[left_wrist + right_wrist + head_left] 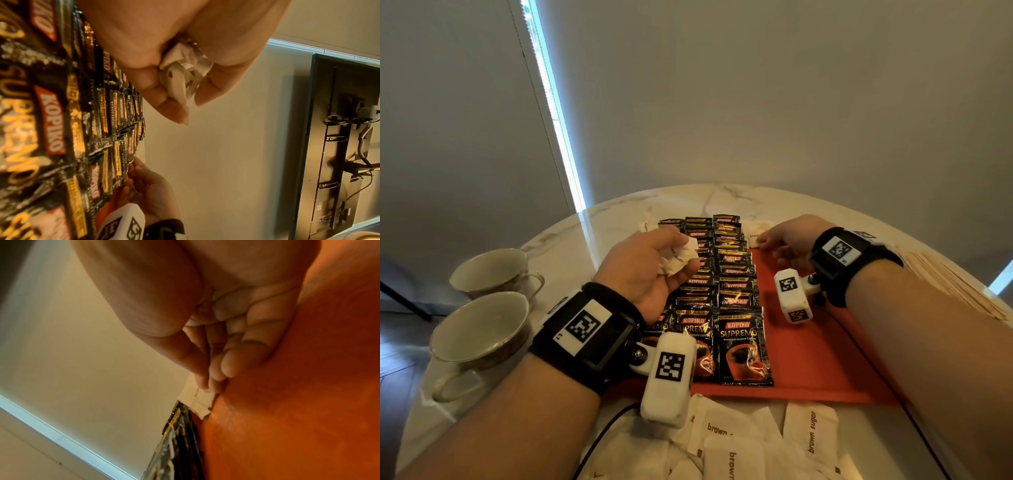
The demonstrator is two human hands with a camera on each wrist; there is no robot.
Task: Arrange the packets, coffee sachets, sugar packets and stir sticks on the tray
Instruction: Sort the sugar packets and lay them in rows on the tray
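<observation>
STEP: sugar packets being laid on tray [822, 346], right of coffee sachets [736, 284] | LEFT: left hand [650, 270] at frame centre, raised, clutching a packet bunch [681, 257] | RIGHT: right hand [784, 241] low, one packet [755, 233] pinched at tray's upper edge | NEXT: judged, packet set flat, squared to sachets.

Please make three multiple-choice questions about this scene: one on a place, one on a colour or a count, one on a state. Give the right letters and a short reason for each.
1. Where do the cups stand?
A. on the tray
B. on the table, left of the tray
C. on the sugar packets

2. What colour is the tray?
A. orange-red
B. blue
C. white

3. What is the left hand doing?
A. lying flat, empty
B. gripping crumpled sugar packets
C. holding a cup

Answers: 1 B, both cups sit on the marble beside the tray; 2 A, bare orange-red shows right of the sachets; 3 B, white packets bunch between its curled fingers.
</observation>
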